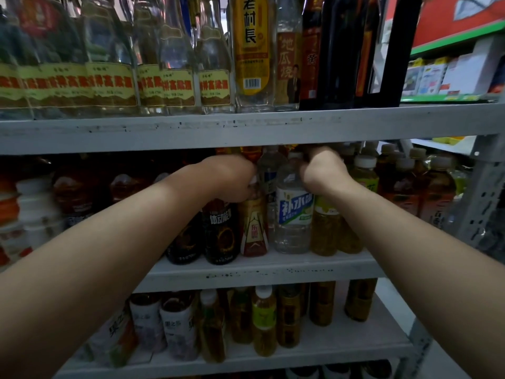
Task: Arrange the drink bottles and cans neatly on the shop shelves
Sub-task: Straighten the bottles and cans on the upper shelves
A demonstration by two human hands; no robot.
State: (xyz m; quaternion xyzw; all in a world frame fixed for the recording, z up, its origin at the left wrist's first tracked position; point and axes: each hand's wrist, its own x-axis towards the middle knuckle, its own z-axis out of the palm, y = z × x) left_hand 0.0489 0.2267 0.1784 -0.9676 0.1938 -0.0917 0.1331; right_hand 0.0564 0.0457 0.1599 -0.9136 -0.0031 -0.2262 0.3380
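Both my hands reach into the middle shelf (262, 266). My left hand (229, 179) curls round the top of a gold and red labelled bottle (252, 228), beside two dark bottles (220, 233). My right hand (322, 170) curls over the top of a yellow drink bottle (325, 228). Between the two hands stands a clear water bottle with a white and blue label (293, 212). My fingertips are hidden behind the bottle tops.
The grey shelf above (246, 129) carries clear liquor bottles (114, 80) and dark bottles (341, 50). Brown tea bottles (434, 192) stand to the right on the middle shelf. The lower shelf (314, 351) holds yellow and white labelled bottles. A grey perforated upright (483, 203) is at the right.
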